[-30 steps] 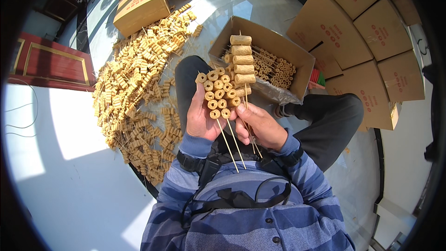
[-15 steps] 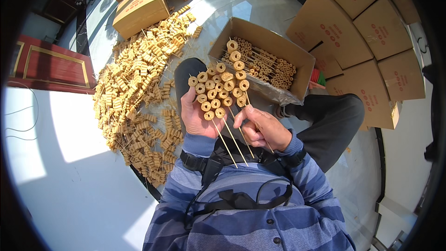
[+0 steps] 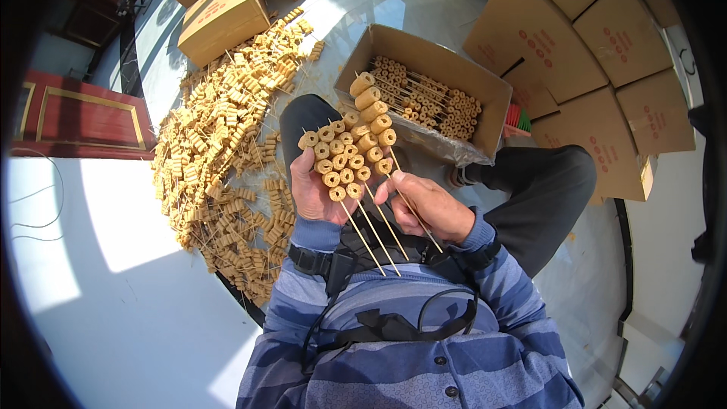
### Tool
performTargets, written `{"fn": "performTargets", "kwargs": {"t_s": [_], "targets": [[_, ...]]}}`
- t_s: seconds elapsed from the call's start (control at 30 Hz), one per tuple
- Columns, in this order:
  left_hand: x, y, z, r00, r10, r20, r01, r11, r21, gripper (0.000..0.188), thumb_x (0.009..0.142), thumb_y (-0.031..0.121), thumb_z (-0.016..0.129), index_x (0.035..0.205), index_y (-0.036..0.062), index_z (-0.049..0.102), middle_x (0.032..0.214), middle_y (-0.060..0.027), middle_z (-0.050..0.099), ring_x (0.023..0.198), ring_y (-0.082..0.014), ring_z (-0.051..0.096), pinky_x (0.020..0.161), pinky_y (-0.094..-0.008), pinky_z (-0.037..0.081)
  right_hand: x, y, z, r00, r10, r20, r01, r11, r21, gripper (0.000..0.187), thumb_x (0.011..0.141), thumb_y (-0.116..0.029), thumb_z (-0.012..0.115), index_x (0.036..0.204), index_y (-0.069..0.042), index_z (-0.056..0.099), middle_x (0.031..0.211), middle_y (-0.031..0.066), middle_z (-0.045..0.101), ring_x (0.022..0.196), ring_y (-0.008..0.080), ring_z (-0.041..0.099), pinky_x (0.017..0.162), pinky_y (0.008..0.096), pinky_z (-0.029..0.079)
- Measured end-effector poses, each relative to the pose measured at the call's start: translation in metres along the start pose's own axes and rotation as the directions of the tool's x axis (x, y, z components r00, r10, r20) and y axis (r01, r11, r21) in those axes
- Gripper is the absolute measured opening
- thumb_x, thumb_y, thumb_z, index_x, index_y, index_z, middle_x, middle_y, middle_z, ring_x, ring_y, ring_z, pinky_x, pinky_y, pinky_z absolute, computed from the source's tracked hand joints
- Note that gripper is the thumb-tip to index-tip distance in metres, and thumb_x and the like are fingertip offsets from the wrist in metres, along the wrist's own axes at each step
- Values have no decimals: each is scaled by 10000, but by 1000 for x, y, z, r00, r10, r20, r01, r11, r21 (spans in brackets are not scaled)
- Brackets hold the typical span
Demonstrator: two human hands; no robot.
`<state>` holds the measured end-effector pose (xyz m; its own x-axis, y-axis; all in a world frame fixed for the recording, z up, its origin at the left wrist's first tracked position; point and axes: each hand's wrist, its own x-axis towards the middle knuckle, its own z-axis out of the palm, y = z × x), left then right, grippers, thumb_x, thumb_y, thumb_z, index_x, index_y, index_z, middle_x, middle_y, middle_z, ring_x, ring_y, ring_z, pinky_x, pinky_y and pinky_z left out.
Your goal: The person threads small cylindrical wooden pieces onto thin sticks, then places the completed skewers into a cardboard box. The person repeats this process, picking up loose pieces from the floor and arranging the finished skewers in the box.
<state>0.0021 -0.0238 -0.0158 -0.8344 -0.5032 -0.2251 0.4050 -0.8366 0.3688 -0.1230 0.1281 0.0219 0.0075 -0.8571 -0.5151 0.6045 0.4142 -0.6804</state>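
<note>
Several skewers of brown, ring-shaped food pieces point(image 3: 339, 161) lie side by side in my left hand point(image 3: 312, 195), which is closed around them from below. Their bare sticks point down toward my lap. My right hand point(image 3: 433, 208) pinches the stick of another skewer point(image 3: 372, 111), whose rings slant up along the right side of the bunch. That skewer's rings touch or overlap the others. Beyond my hands stands an open cardboard box point(image 3: 492, 110), lined with clear plastic and holding many such skewers point(image 3: 439, 106) in rows.
At my left a large heap of ringed skewers point(image 3: 227, 129) spreads over the floor. Closed cartons point(image 3: 227, 23) stand behind it. More cartons point(image 3: 553, 38) are stacked at the right, near a red and green bristled object point(image 3: 518, 121). My bent knee point(image 3: 564, 174) lies right of the box.
The skewer in my right hand has tilted, its top shifting left and its stick now showing along its length. The bunch in my left hand has moved slightly left and down.
</note>
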Motion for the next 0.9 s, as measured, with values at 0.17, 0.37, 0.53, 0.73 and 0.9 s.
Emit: {"fn": "performTargets", "kwargs": {"t_s": [0.17, 0.37, 0.53, 0.73, 0.9], "targets": [[3, 5, -3, 999, 37, 38, -34, 997, -62, 740, 936, 514, 579, 1431, -17, 432, 1344, -224, 574, 1190, -394, 606, 973, -561, 529, -1, 1, 1, 990, -91, -104, 70, 980, -186, 478, 1100, -408, 292, 1115, -11, 558, 557, -23, 410, 449, 77, 341, 434, 235, 304], [8, 16, -1, 993, 105, 54, -100, 991, -85, 709, 932, 506, 573, 1425, 13, 447, 1324, -187, 582, 1175, -366, 612, 955, -552, 537, -7, 1, -10, 997, -68, -41, 59, 979, -194, 529, 1099, -447, 292, 1090, 2, 572, 529, -39, 365, 437, 66, 323, 440, 231, 298], [7, 15, 14, 985, 146, -90, -152, 986, -66, 704, 947, 528, 522, 1413, 3, 464, 1302, -189, 592, 1118, -365, 631, 924, -537, 548, -8, 6, -10, 997, -53, -59, 36, 966, -256, 521, 1098, -444, 320, 1101, 3, 588, 540, -54, 349, 446, 61, 320, 439, 231, 298], [8, 16, 18, 978, 194, -72, -195, 981, 1, 722, 939, 544, 533, 1406, -3, 476, 1307, -196, 592, 1139, -369, 624, 946, -537, 535, -9, 10, -8, 971, -218, -100, 147, 870, -471, 525, 1092, -452, 339, 1065, -22, 639, 571, -45, 390, 498, 72, 376, 481, 244, 341], [13, 12, 12, 977, 191, -96, -185, 980, 70, 740, 939, 571, 530, 1418, 11, 467, 1382, -223, 540, 1278, -420, 522, 1050, -625, 432, -9, 10, -8, 994, -90, -60, 55, 900, -432, 508, 1089, -462, 347, 1049, -51, 643, 586, -46, 394, 498, 73, 373, 477, 245, 336]]}}
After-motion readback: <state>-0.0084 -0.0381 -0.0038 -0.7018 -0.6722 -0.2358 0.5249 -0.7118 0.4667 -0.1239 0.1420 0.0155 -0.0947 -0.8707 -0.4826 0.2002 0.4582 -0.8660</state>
